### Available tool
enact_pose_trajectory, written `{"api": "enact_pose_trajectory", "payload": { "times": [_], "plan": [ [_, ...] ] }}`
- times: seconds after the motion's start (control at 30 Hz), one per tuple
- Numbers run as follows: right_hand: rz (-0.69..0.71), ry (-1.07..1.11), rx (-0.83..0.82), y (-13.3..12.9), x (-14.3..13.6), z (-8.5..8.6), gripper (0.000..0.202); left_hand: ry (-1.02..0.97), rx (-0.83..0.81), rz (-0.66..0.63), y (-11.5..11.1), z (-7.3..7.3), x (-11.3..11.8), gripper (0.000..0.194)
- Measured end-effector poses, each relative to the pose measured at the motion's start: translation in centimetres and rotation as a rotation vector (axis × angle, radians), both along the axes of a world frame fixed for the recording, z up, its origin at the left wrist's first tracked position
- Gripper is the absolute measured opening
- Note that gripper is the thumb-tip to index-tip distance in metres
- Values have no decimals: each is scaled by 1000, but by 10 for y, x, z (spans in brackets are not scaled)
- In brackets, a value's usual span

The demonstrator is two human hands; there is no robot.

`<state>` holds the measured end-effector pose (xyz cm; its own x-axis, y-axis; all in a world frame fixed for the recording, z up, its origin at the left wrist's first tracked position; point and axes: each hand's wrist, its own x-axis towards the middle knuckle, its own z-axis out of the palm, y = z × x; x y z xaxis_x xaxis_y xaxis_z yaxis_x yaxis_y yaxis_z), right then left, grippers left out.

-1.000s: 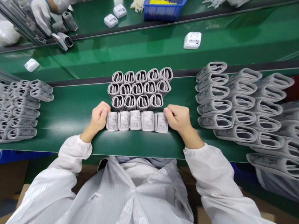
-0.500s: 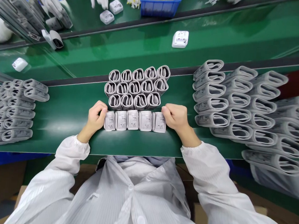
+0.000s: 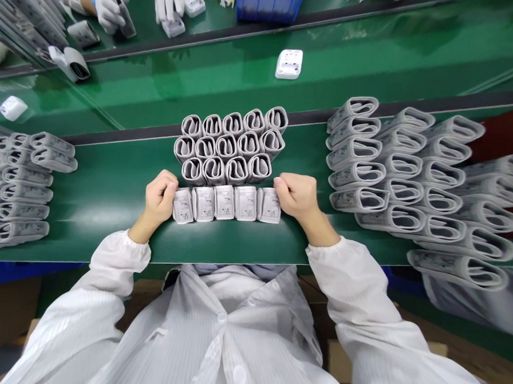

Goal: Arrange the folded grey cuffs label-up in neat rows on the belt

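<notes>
Before me stands a row of several rolled grey cuffs (image 3: 224, 202), their printed faces toward me. My left hand (image 3: 162, 194) is closed in a fist at the row's left end, thumb against the end cuff (image 3: 183, 206). At the opposite end, my right hand (image 3: 297, 195), also closed, touches the last cuff (image 3: 269, 205). The row is pressed between both hands; any grip by the curled fingers is hidden. Right behind it, three more rows of rolled cuffs (image 3: 227, 147) stand with their coiled ends upward.
More rolled cuffs (image 3: 24, 191) are stacked at the left, and larger groups (image 3: 405, 191) at the right. Beyond a dark rail, a white device (image 3: 289, 64) and another (image 3: 12, 108) lie on a green belt. Across it are a co-worker's gloved hands (image 3: 110, 11) and a blue bin (image 3: 269, 6).
Both white devices on the belt have shifted left. My hands keep their places at the row's ends; the view moved slightly. One co-worker's gloved hand now rests on a white device.
</notes>
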<state>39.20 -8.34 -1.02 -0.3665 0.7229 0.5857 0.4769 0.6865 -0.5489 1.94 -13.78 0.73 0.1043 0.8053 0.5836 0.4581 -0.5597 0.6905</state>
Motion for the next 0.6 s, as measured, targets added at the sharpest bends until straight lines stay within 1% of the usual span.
{"api": "enact_pose_trajectory", "payload": {
  "times": [0.17, 0.33, 0.5, 0.6],
  "plan": [
    [11, 12, 0, 0, 0, 1, 47, -22, 12, 13, 0, -1, 0, 40],
    [11, -15, -47, 0, 2, 1, 47, -36, 17, 22, 0, 0, 0, 40],
    [11, 1, 5, 0, 1, 2, 46, -62, 19, 29, 1, 2, 1, 42],
    [9, -2, -10, 0, 1, 3, 46, -70, 14, 43, 2, 3, 1, 44]
  ]
}}
